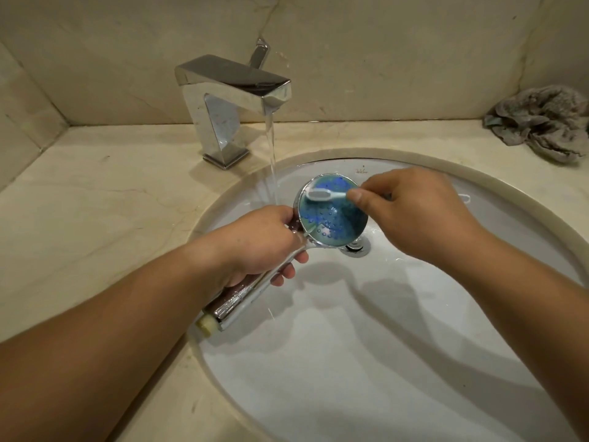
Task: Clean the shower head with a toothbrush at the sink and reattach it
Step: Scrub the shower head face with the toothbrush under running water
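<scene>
Left hand (pixel 255 247) grips shower head (pixel 333 215) handle over sink (pixel 350 362); right hand (pixel 420 212) pinches toothbrush (pixel 325 195) on its face.

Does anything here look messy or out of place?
Mostly the crumpled grey rag dumped in the counter's back right corner. The tap runs beside the shower head, not onto it, so that water goes straight down the basin.

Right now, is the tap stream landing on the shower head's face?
No, the water stream falls into the sink just left of the shower head, past its rim.
</scene>
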Demonstrator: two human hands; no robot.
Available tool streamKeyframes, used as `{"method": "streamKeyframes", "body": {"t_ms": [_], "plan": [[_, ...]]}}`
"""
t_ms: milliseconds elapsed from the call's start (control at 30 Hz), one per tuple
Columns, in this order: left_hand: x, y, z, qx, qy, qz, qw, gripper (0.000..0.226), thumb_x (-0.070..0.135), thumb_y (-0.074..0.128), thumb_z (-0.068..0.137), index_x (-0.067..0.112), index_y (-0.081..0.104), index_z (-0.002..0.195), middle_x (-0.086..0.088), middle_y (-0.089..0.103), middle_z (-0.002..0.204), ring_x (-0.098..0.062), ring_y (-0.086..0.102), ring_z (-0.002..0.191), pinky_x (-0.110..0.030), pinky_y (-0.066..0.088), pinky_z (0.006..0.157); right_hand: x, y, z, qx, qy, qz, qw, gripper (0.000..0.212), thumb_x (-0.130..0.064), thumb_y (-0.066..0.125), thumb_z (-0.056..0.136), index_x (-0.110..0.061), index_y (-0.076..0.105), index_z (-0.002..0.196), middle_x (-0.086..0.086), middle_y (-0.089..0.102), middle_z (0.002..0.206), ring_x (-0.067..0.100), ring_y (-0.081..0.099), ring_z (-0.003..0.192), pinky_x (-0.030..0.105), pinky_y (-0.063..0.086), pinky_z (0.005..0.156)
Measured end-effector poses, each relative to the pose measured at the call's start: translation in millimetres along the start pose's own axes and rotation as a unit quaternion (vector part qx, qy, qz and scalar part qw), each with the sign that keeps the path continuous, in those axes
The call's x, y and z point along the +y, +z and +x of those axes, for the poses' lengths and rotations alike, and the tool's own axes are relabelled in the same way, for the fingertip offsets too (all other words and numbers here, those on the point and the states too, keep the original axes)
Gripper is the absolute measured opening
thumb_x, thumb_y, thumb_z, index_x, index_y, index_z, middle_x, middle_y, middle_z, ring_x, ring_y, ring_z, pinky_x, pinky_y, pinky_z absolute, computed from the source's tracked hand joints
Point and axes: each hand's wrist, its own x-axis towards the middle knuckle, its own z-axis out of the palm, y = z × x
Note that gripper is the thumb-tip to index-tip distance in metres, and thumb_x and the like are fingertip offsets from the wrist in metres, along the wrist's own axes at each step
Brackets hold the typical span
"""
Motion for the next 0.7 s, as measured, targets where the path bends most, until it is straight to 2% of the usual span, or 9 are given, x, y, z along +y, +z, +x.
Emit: {"method": "streamKeyframes", "body": {"t_ms": [100, 200, 300, 400, 467, 600, 700], "plan": [[-0.4, 0.3, 0.3, -0.001, 0.002, 0.001, 1.000, 0.014, 0.009, 0.051, 0.104, 0.012, 0.061, 0.112, -0.010, 0.069, 0.091, -0.020, 0.060, 0.062, -0.031, 0.052, 0.054, -4.7, 6.0, -4.4, -0.017, -0.021, -0.017, 0.999, 0.032, -0.046, 0.051, 0.099, -0.028, 0.073, 0.086, -0.005, 0.066, 0.072, 0.020, 0.055, 0.080, 0.039, 0.040, 0.085], [-0.7, 0.7, 0.8, -0.002, 0.002, -0.005, 1.000, 0.016, 0.009, 0.050, 0.105, 0.013, 0.062, 0.115, -0.010, 0.068, 0.090, -0.019, 0.060, 0.060, -0.030, 0.051, 0.052, -2.4, 6.3, 3.7, 0.027, -0.005, -0.016, 0.999, 0.033, -0.047, 0.049, 0.100, -0.027, 0.070, 0.083, -0.007, 0.060, 0.065, 0.025, 0.055, 0.082, 0.043, 0.042, 0.089], [-2.4, -1.7, 0.4, -0.001, 0.003, -0.012, 1.000, 0.018, 0.007, 0.049, 0.105, 0.013, 0.062, 0.117, -0.011, 0.067, 0.091, -0.018, 0.059, 0.059, -0.029, 0.050, 0.051, 10.9, 0.4, 8.6, 0.050, 0.031, -0.002, 0.998, 0.036, -0.048, 0.051, 0.099, -0.021, 0.073, 0.088, -0.005, 0.056, 0.060, 0.027, 0.054, 0.076, 0.039, 0.042, 0.079], [-3.3, -5.5, 1.1, 0.001, 0.009, -0.017, 1.000, 0.019, 0.006, 0.048, 0.105, 0.011, 0.062, 0.117, -0.012, 0.066, 0.092, -0.018, 0.058, 0.058, -0.030, 0.049, 0.051, 23.5, -5.9, 4.4, 0.038, 0.053, 0.024, 0.998, 0.035, -0.049, 0.054, 0.097, -0.026, 0.068, 0.074, -0.003, 0.050, 0.052, 0.018, 0.048, 0.061, 0.033, 0.031, 0.062], [-4.2, -8.7, 1.1, 0.006, 0.010, -0.016, 1.000, 0.018, 0.005, 0.048, 0.106, 0.011, 0.061, 0.116, -0.012, 0.067, 0.091, -0.018, 0.058, 0.057, -0.030, 0.049, 0.049, 30.2, -10.3, 0.8, 0.011, 0.058, 0.032, 0.998, 0.035, -0.049, 0.057, 0.095, -0.032, 0.061, 0.065, -0.007, 0.047, 0.044, 0.011, 0.045, 0.055, 0.030, 0.029, 0.054], [-2.7, -11.0, -0.3, 0.008, 0.010, -0.028, 1.000, 0.019, 0.004, 0.046, 0.106, 0.012, 0.061, 0.114, -0.013, 0.067, 0.092, -0.017, 0.058, 0.057, -0.030, 0.049, 0.050, 29.0, -8.5, -8.1, -0.050, 0.015, 0.028, 0.998, 0.031, -0.049, 0.057, 0.094, -0.033, 0.064, 0.068, -0.009, 0.050, 0.045, 0.011, 0.047, 0.056, 0.027, 0.033, 0.053], [-1.5, -11.5, -0.9, 0.007, 0.006, -0.049, 0.999, 0.019, 0.004, 0.045, 0.107, 0.011, 0.061, 0.116, -0.013, 0.067, 0.092, -0.017, 0.058, 0.057, -0.031, 0.050, 0.050, 29.3, -12.7, -4.5, -0.017, 0.006, 0.037, 0.999, 0.028, -0.048, 0.059, 0.094, -0.029, 0.071, 0.078, -0.003, 0.049, 0.050, 0.012, 0.048, 0.057, 0.026, 0.035, 0.054]]}}
